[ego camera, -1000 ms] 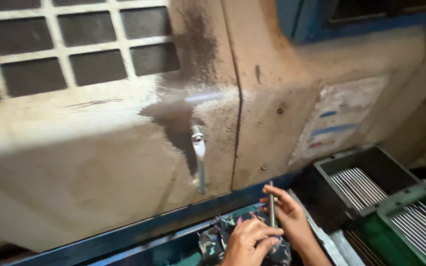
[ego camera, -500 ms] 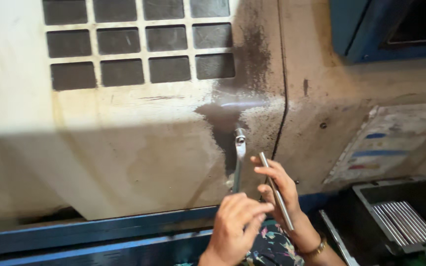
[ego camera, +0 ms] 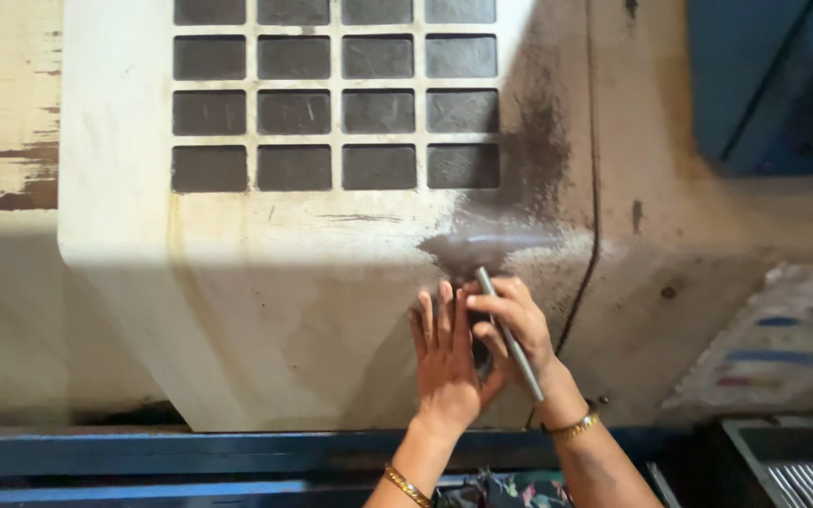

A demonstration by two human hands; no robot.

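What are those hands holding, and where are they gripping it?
The right hand grips a thin metal rod around its upper half. The left hand lies flat on the machine door, holding nothing visible.

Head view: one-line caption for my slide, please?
Left hand flat on worn cream machine door below its window grid, right hand holding thin grey metal rod.

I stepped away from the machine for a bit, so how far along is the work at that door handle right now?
Done: a metal rod is already in the right hand. In hand: both hands are on the machine door, with the left hand flat over the handle, which is hidden. Left: the door looks shut, and a tray of rods waits at lower right.
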